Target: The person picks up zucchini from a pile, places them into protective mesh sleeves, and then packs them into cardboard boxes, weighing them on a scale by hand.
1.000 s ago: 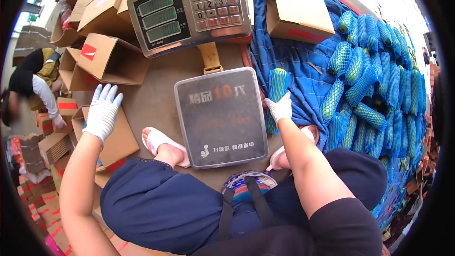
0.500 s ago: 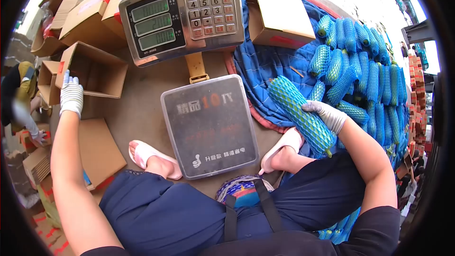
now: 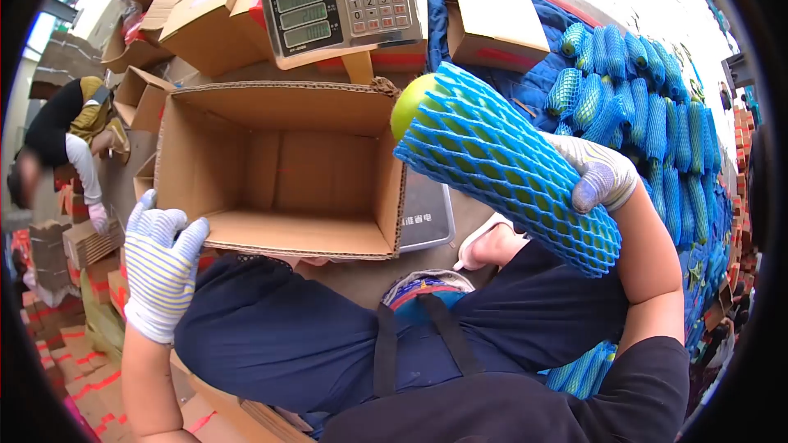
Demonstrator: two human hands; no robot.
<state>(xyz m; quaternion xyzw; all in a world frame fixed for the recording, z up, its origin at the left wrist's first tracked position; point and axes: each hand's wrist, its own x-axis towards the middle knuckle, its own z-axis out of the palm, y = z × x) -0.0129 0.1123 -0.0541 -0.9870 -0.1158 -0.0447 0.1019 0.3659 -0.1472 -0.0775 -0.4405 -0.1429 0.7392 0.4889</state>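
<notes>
My left hand (image 3: 160, 271), in a striped glove, grips the near left corner of an open cardboard box (image 3: 336, 234). The box is tipped with its mouth toward me and nothing shows inside; it covers most of the scale platform (image 3: 431, 213). My right hand (image 3: 603, 176), also gloved, is closed around a long green melon in a blue foam net sleeve (image 3: 509, 164). The melon's bare pale-green end points up and left, beside the box's right rim. Behind the box stands the scale's display and keypad (image 3: 341, 8).
Many net-sleeved melons (image 3: 632, 102) are piled on a blue quilt (image 3: 533, 94) at the right. A closed carton (image 3: 497, 20) stands on the quilt. More cartons (image 3: 201, 20) lie at the back left. Another person (image 3: 70, 135) bends over at the far left.
My left hand has brought the open box from the left to over the scale platform. My right hand has raised the melon closer to me, its upper end now by the box.
</notes>
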